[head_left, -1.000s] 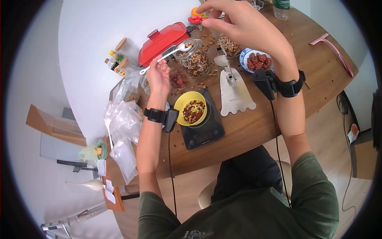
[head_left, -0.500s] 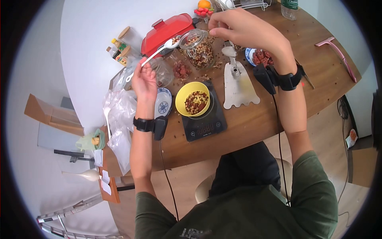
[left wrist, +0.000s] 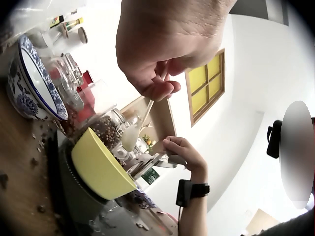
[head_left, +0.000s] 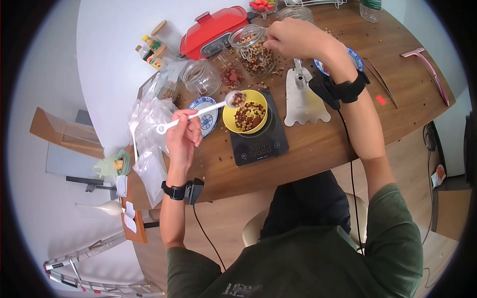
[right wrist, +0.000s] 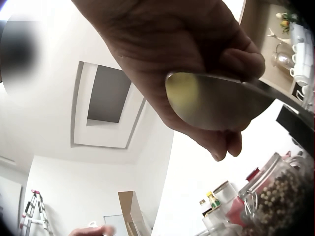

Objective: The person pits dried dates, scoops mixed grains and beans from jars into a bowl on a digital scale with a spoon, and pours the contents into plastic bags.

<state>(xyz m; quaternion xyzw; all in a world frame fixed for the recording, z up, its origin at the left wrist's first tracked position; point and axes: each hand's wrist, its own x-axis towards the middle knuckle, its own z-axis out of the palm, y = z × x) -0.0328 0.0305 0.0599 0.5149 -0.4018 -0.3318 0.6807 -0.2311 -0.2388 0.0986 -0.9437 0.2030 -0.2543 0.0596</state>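
My left hand (head_left: 182, 136) grips a long white spoon (head_left: 206, 110) by its handle. The spoon's head carries a small heap of mixed beans (head_left: 238, 99) just over the far-left rim of the yellow bowl (head_left: 232, 120). More beans and grains lie in that bowl, which sits on a black digital scale (head_left: 259, 150). My right hand (head_left: 301, 39) hovers by the open glass jar (head_left: 257, 53) of beans, fingers loosely curled and apparently holding nothing. Near it, a spoon-shaped metal lever (right wrist: 216, 101) overlaps the hand in the right wrist view; its metal stand (head_left: 304, 102) is on the table.
A blue-and-white bowl (head_left: 207, 115) and clear plastic bags (head_left: 151, 126) are left of the scale. Behind stand an empty glass jar (head_left: 201, 79) and a red lidded cooker (head_left: 211, 30). Tweezers (head_left: 381, 82) and a pink squeegee (head_left: 428, 72) lie right. Loose beans dot the wooden table.
The loaded spoon has swung from beside the bean jar toward me, to above the yellow bowl. My right hand has come lower, by the jar's right side. The head view has shifted slightly.
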